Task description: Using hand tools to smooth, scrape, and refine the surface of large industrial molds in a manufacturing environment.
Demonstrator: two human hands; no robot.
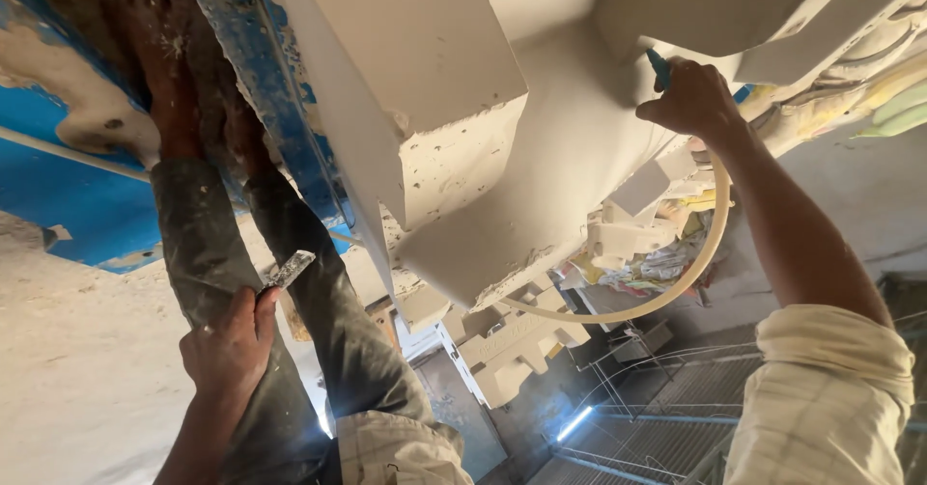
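Looking steeply down past a big cream plaster moulding (pixel 541 157), stepped and pitted along its edges. Right hand (pixel 693 99) raised against the moulding's upper right face, grip clenched round a blue-handled tool (pixel 659 68); working end hidden behind the fingers and pressed into the shadowed hollow there. Pale hose (pixel 703 253) dropping from under that hand, curving down and back in beneath the moulding's lower corner. Cream checked sleeve (pixel 821 388) low and right of the moulding.

Left hand (pixel 230 350) down to the lower left of the moulding, well apart from it, grip closed on a small flat metal blade (pixel 288 271) crusted with plaster, tip pointing up and toward the moulding. Just behind that hand, grey spattered trouser legs (pixel 203 234), running up to a chipped blue ledge (pixel 58 195) left of the moulding. Smaller moulded blocks (pixel 512 345) below the moulding's bottom edge; wire railing (pixel 657 379) far beneath.

Judging by this: surface work on the moulding's right face in hand, hose tool applied, blade held in reserve. Next move calls for steady pressure from the right hand, slack kept in the hose so as not to snag the lower corner, and a long reach across with the blade while keeping sure footing on the ledge.
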